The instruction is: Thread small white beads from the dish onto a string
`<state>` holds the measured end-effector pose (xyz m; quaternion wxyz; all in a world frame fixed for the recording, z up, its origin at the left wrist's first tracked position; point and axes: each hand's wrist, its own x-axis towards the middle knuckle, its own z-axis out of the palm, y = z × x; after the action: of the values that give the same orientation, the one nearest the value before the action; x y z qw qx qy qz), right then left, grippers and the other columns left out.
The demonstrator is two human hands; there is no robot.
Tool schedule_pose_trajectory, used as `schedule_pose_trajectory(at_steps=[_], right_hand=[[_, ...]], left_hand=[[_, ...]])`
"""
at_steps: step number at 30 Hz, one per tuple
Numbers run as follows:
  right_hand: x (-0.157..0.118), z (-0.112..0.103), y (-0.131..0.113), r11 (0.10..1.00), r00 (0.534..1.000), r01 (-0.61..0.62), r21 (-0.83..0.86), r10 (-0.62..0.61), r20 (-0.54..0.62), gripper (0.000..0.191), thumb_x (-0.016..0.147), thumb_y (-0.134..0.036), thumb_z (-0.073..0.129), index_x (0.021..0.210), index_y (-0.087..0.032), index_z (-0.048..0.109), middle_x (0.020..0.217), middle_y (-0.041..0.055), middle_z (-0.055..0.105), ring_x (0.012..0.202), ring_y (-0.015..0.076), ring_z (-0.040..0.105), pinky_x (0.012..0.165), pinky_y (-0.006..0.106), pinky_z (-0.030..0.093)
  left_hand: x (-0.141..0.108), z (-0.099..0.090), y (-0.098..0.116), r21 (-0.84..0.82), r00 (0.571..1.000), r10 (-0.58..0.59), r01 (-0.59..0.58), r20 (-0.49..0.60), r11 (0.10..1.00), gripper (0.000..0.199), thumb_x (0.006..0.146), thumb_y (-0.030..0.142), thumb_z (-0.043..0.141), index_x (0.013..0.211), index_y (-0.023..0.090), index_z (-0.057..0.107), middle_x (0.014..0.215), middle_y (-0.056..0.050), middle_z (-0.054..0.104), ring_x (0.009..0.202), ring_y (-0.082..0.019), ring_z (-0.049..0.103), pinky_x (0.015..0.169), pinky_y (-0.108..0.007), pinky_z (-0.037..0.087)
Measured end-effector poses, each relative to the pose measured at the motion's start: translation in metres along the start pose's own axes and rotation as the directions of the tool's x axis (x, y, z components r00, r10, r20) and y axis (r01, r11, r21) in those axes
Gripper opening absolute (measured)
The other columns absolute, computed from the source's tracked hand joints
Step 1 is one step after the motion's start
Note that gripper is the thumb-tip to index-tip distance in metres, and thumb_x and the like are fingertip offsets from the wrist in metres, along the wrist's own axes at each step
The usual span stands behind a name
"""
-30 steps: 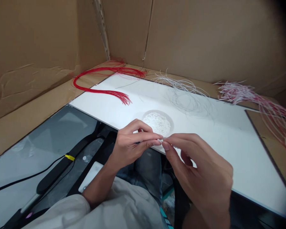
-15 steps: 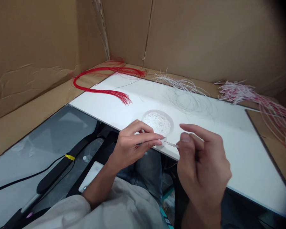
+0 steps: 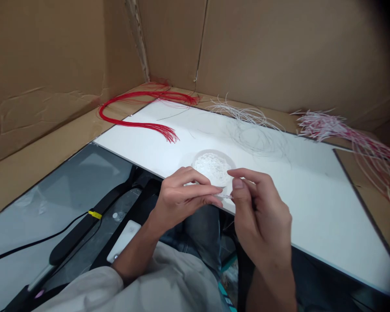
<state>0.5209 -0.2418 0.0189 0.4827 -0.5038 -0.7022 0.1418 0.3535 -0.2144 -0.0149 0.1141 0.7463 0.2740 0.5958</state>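
Just past the table's near edge, my left hand point(image 3: 185, 190) pinches one end of a thin strand of small white beads point(image 3: 226, 196) between thumb and fingers. The other end runs into my right hand point(image 3: 261, 208), whose thumb and fingers are closed on it; its index finger stretches out above. Only a short piece of the strand shows between the two hands. Right behind the fingertips stands a shallow round dish point(image 3: 231, 161) full of small white beads point(image 3: 212, 167); my left hand hides part of its near rim.
A looped bundle of red threads point(image 3: 133, 124) lies at the table's back left. Clear-white strands point(image 3: 250, 116) spread along the back, and a red-and-white bundle point(image 3: 321, 123) lies at right. Cardboard walls point(image 3: 263, 52) enclose the white table point(image 3: 312, 186). A black bar point(image 3: 81, 227) stands at lower left.
My right hand has moved left toward my left hand. Less of the strand shows between them, and the red bit of thread seen before is hidden. My left hand has barely moved.
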Motion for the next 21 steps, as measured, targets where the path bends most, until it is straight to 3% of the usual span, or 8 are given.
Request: schedule_pose_trajectory(at_steps=[5,9,14,21], right_hand=[[0.0008,-0.0055,0.0006,0.991,0.999,-0.028,0.133,0.025,0.026,0.018,0.103,-0.032,0.06,0.115,-0.023,0.069,0.063,-0.0072,0.051,0.046,0.0071,0.043,0.043,0.019,0.038],[0.0021,-0.0086,0.0012,0.996,0.998,0.031,0.083,-0.035,0.052,0.013,0.094,-0.027,0.072,0.107,-0.023,0.074,0.063,-0.0072,0.043,0.052,0.0081,0.04,0.046,0.022,0.034],[0.0043,-0.0083,0.0015,0.996,0.997,0.063,0.069,-0.065,0.031,0.007,0.095,-0.02,0.07,0.096,-0.024,0.075,0.068,-0.0049,0.055,0.055,0.0077,0.046,0.05,0.022,0.038],[0.0,-0.005,-0.0028,0.986,0.985,-0.055,0.16,0.08,-0.153,0.006,0.093,-0.026,0.074,0.089,-0.023,0.077,0.082,0.0003,0.078,0.062,0.011,0.065,0.047,0.021,0.044]], left_hand=[[0.0028,-0.0029,-0.0009,-0.031,0.991,-0.012,0.008,-0.13,0.999,0.025,0.081,0.023,0.085,0.106,0.023,0.083,0.084,-0.003,0.074,0.073,-0.012,0.068,0.065,-0.024,0.055],[0.004,-0.0063,-0.0021,-0.036,0.978,-0.072,0.066,-0.197,0.997,0.027,0.083,0.021,0.085,0.108,0.03,0.083,0.083,-0.001,0.072,0.07,-0.01,0.066,0.061,-0.02,0.054],[0.0039,-0.0075,-0.0036,-0.098,0.965,-0.182,0.166,-0.19,0.981,0.027,0.087,0.015,0.081,0.109,0.031,0.083,0.086,-0.002,0.073,0.076,-0.01,0.068,0.066,-0.019,0.056],[0.0049,0.0012,-0.0015,-0.372,0.918,-0.323,0.224,-0.229,0.901,0.04,0.086,0.011,0.08,0.121,0.031,0.079,0.089,0.0,0.082,0.079,-0.011,0.077,0.076,-0.02,0.064]])
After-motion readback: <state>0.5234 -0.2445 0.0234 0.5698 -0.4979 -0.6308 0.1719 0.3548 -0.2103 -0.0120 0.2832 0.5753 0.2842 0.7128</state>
